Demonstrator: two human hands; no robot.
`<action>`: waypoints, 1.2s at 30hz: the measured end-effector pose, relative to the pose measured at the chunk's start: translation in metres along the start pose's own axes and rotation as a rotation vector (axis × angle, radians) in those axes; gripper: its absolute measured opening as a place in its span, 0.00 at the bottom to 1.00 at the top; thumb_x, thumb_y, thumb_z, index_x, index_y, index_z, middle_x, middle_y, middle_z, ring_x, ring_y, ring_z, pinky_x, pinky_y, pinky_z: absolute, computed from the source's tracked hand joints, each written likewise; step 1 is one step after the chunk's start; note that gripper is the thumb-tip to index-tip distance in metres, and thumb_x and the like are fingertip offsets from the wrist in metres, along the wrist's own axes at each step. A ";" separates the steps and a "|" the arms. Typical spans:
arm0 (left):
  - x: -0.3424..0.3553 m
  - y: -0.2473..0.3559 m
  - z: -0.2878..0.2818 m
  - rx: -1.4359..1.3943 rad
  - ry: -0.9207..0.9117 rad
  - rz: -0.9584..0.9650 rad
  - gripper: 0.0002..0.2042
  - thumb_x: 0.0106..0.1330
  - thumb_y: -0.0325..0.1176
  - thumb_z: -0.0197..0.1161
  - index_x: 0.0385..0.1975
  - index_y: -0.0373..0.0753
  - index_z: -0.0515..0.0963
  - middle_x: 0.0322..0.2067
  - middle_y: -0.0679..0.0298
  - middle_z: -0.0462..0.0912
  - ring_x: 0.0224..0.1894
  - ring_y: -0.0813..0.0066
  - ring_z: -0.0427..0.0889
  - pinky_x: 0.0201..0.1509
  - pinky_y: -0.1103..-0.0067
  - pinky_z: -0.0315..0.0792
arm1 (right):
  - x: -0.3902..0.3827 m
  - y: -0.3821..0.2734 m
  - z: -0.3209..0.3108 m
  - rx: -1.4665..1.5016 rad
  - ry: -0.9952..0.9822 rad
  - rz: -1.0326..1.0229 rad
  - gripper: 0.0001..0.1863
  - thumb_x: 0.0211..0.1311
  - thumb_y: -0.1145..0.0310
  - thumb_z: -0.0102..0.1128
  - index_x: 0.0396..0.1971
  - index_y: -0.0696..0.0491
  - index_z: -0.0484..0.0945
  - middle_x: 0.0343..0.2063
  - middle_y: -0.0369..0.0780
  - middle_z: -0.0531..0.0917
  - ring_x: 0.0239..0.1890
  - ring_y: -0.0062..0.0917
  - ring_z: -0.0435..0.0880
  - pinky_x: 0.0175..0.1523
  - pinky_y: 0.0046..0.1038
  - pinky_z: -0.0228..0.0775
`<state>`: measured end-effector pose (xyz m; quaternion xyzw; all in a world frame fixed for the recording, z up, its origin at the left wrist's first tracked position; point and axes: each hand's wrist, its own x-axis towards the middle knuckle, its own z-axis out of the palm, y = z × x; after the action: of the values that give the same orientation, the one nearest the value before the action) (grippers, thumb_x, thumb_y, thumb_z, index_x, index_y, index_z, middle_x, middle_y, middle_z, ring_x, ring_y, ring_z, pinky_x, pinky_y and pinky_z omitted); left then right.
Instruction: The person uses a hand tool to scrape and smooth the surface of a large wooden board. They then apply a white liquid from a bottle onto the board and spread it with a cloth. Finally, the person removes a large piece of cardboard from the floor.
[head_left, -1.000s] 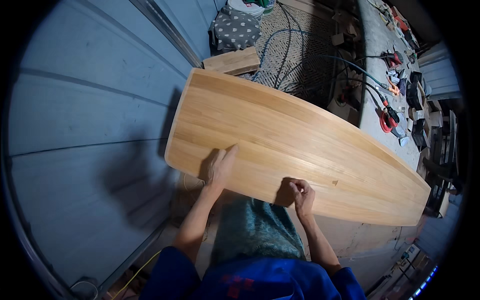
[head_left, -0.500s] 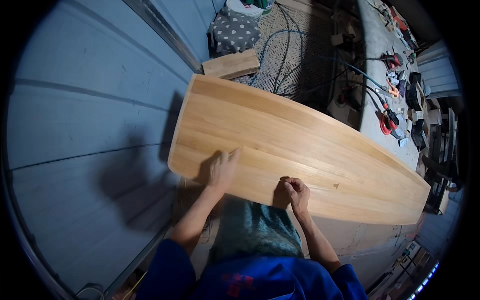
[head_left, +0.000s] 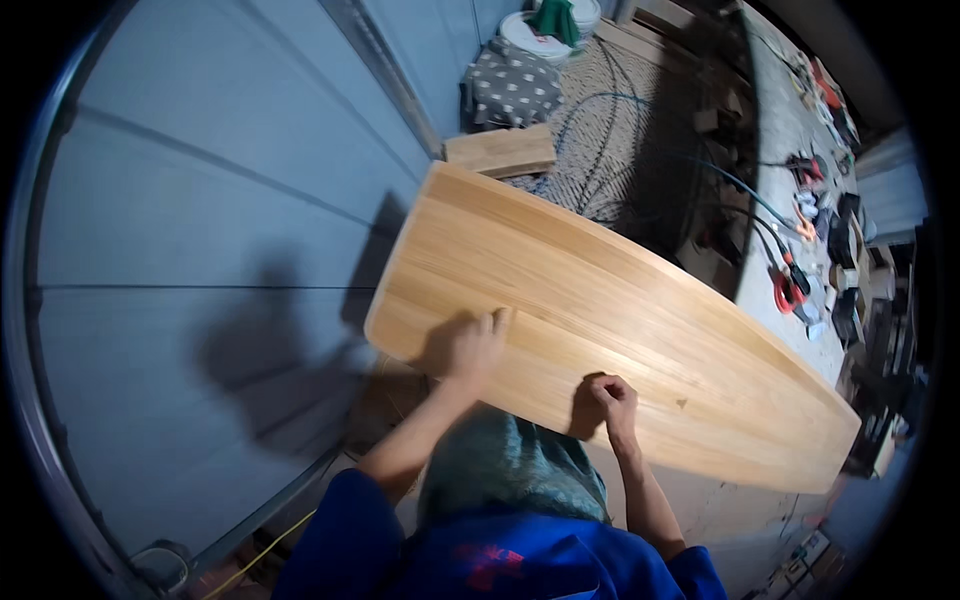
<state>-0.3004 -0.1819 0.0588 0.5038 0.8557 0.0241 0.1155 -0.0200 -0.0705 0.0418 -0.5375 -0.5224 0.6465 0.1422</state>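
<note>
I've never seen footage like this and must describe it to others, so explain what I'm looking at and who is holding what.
There is no machine here: these are a person's bare hands. A wide fisheye camera on the person's head looks down, so straight edges bend near the rim; the blue sleeves are the person's own. Below lies a long, tapering wooden board with a small dark mark. The left hand, blurred, reaches over its wider part. The right hand is curled nearby; whether it pinches something small, I cannot tell. To the right, a workbench carries a red-and-black tool.
</note>
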 end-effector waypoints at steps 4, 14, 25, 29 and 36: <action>0.000 0.006 0.022 0.063 0.147 0.111 0.21 0.67 0.29 0.54 0.60 0.40 0.70 0.38 0.56 0.75 0.36 0.60 0.82 0.38 0.67 0.78 | -0.006 0.001 0.002 0.022 -0.104 -0.060 0.01 0.64 0.77 0.63 0.34 0.58 0.81 0.33 0.34 0.85 0.37 0.15 0.80 0.46 0.19 0.72; -0.093 -0.014 -0.025 -0.512 0.086 0.113 0.21 0.66 0.25 0.55 0.60 0.44 0.75 0.35 0.55 0.76 0.36 0.56 0.80 0.38 0.67 0.75 | -0.006 -0.001 0.011 0.080 -0.017 -0.003 0.03 0.63 0.77 0.63 0.36 0.56 0.84 0.31 0.34 0.86 0.35 0.15 0.80 0.45 0.20 0.72; -0.088 -0.046 -0.019 -0.739 0.395 -0.259 0.17 0.70 0.26 0.56 0.58 0.38 0.77 0.42 0.50 0.82 0.43 0.50 0.82 0.47 0.66 0.77 | -0.018 -0.058 0.099 0.396 -0.213 0.224 0.08 0.62 0.75 0.67 0.41 0.55 0.82 0.34 0.37 0.86 0.36 0.22 0.85 0.47 0.25 0.80; -0.079 -0.084 -0.029 -0.652 0.459 -0.322 0.15 0.71 0.28 0.55 0.56 0.36 0.78 0.48 0.48 0.83 0.49 0.48 0.82 0.52 0.66 0.76 | -0.013 -0.048 0.088 0.375 -0.217 0.201 0.09 0.62 0.76 0.67 0.42 0.56 0.82 0.36 0.38 0.87 0.37 0.22 0.85 0.47 0.24 0.80; -0.057 0.032 -0.032 -1.635 -0.166 -0.457 0.16 0.77 0.36 0.54 0.56 0.34 0.77 0.33 0.59 0.83 0.28 0.79 0.80 0.34 0.82 0.74 | -0.022 -0.090 0.080 0.292 -0.064 0.009 0.09 0.59 0.79 0.69 0.39 0.59 0.83 0.35 0.37 0.86 0.39 0.19 0.83 0.49 0.22 0.75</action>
<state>-0.2536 -0.2133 0.1047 0.0772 0.6386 0.5735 0.5073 -0.1134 -0.0917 0.1183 -0.4925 -0.4248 0.7330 0.1991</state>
